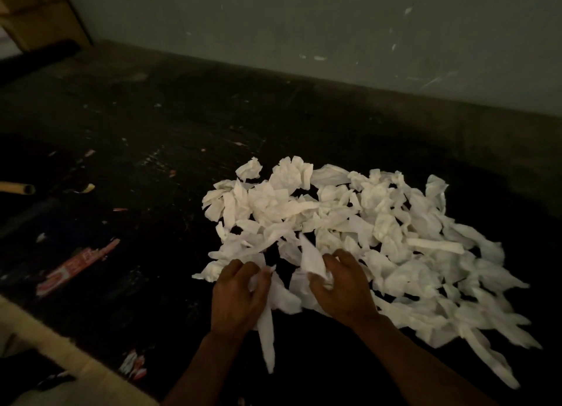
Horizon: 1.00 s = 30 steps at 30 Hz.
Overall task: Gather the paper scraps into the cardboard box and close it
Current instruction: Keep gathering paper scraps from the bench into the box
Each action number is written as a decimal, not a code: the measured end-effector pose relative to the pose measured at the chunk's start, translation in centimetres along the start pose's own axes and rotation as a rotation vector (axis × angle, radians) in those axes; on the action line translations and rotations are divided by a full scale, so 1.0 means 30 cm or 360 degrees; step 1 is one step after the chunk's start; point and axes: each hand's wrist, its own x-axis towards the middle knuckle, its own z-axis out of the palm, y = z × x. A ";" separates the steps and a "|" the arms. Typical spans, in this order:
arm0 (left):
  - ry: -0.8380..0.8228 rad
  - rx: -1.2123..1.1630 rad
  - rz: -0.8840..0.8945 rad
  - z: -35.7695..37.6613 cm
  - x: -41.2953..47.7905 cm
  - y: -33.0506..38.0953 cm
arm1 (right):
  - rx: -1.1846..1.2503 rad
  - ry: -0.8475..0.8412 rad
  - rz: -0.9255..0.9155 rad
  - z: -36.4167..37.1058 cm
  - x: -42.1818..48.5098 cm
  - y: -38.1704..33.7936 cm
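Paper scraps [349,223] are heaped centre-right on the dark table [137,137]. Strips are clamped in the left hand [238,296] and right hand [343,290], bunched for carrying; cardboard box [39,10] waits upper left.

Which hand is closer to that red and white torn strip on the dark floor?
The left hand. The strip lies off to its left, apart from it. The right hand is farther, on the other side, gripping paper scraps.
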 end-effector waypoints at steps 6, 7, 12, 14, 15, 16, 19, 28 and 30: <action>0.0121 -0.0043 0.0039 -0.068 0.048 0.113 | 0.0278 -0.0001 0.0000 -0.089 0.011 -0.050; 0.0120 -0.0081 0.0038 -0.088 0.052 0.136 | 0.0372 -0.0021 -0.0027 -0.111 0.014 -0.064; 0.0145 -0.0249 0.0171 -0.182 0.051 0.236 | 0.0411 0.0049 -0.0066 -0.215 0.035 -0.115; 0.0057 -0.0406 0.0158 -0.217 0.046 0.273 | 0.0388 0.0151 -0.0121 -0.262 0.039 -0.136; 0.0016 -0.0438 0.0135 -0.229 0.047 0.292 | 0.0382 0.0189 -0.0118 -0.290 0.039 -0.151; -0.0005 -0.0440 0.0133 -0.243 0.046 0.313 | 0.0366 0.0228 -0.0101 -0.320 0.040 -0.164; -0.0048 -0.0545 0.0087 -0.282 0.053 0.381 | 0.0366 0.0381 -0.0059 -0.421 0.032 -0.206; -0.0133 -0.0883 0.0159 -0.319 -0.024 0.590 | 0.0265 0.0703 0.0221 -0.711 -0.170 -0.251; -0.0132 -0.0917 0.0242 -0.309 -0.057 0.659 | 0.0227 0.0745 0.0278 -0.784 -0.235 -0.234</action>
